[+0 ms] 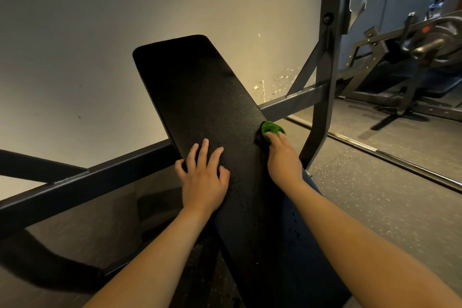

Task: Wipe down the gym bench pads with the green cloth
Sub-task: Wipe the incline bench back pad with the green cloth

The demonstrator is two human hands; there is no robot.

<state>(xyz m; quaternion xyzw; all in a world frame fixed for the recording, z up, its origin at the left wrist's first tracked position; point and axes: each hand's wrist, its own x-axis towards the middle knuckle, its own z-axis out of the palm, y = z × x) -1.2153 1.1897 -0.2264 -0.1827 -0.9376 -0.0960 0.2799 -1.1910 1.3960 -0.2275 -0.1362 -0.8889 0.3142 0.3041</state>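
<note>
Right hand (283, 157) pinches green cloth (271, 129) against right edge of bench pad (200, 97). Left hand (203, 175) flat on pad, fingers spread. Droplets near hands; upper stretch seemingly unwiped.

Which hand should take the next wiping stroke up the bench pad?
Right. The right hand holds the green cloth at the bench pad's right edge; the left hand lies flat on it, empty.
</note>
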